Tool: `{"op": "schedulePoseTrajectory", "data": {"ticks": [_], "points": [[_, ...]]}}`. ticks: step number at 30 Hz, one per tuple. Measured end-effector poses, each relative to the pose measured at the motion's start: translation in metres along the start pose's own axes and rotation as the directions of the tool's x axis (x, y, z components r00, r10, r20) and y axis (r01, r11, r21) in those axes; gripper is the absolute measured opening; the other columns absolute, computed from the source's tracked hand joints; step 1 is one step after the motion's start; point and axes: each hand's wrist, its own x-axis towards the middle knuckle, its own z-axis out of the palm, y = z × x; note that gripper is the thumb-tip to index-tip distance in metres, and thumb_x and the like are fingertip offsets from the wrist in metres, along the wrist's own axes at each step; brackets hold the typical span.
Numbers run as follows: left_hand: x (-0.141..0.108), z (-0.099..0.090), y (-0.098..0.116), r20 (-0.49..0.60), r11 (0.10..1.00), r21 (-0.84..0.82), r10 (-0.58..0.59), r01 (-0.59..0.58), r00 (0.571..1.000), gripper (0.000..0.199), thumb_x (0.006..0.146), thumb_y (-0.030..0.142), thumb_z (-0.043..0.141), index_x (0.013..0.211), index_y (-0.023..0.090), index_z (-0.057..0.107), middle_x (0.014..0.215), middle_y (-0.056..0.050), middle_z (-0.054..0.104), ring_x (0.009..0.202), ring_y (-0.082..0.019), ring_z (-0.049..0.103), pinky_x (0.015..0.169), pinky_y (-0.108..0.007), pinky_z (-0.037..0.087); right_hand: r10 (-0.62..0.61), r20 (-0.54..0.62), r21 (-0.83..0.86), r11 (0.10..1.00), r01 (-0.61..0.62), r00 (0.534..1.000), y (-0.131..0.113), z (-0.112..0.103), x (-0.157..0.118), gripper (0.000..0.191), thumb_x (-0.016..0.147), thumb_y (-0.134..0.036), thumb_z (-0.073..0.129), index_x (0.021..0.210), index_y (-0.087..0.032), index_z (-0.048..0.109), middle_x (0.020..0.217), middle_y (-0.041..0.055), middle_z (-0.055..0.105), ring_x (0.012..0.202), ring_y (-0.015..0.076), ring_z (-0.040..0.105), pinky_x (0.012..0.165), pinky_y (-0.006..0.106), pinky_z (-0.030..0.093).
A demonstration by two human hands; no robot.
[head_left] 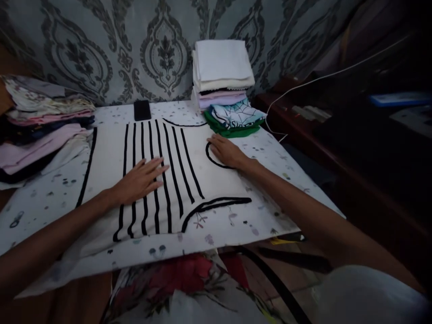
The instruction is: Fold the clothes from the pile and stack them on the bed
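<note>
A white sleeveless top with black stripes and black edging lies spread on the table, its neckline toward the right. My left hand rests flat on the striped middle of the top, fingers apart. At the neckline, my right hand touches the fabric near the black trim. Its fingers lie stretched out and fairly close together, with no cloth seen gripped in them. One shoulder strap points right along the near side of the top.
Folded clothes are stacked at the back right, a green and white garment lowest. Another clothes pile stands at the left. A black phone lies near the wall. A white cable runs along the right over dark furniture.
</note>
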Motion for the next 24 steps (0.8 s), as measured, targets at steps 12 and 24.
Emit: {"op": "schedulePoseTrajectory", "data": {"ticks": [12,24], "points": [[-0.094,-0.023,0.083,0.11,0.941,0.201,0.253,-0.271,0.961,0.013,0.095,0.03,0.053,0.098,0.02,0.061,0.096,-0.007,0.064,0.085,-0.023,0.061,0.073,-0.038,0.051,-0.644,-0.062,0.139,0.751,0.646,0.762,-0.141,-0.016,-0.13,0.029,0.099,-0.023,0.051,0.126,-0.014,0.058,0.128,0.0153,0.062,0.115,0.0251,0.057,0.097,0.046,0.049],[-0.101,-0.062,0.077,0.28,0.927,-0.345,-0.051,0.15,0.959,0.02,0.099,0.031,0.037,0.092,0.021,0.053,0.067,0.003,0.053,0.057,-0.013,0.05,0.053,-0.024,0.035,-0.428,0.068,0.631,0.718,0.293,0.901,-0.156,-0.02,-0.11,0.022,0.102,-0.026,0.044,0.095,-0.015,0.062,0.086,0.0057,0.064,0.078,0.0158,0.059,0.07,0.03,0.049]]}}
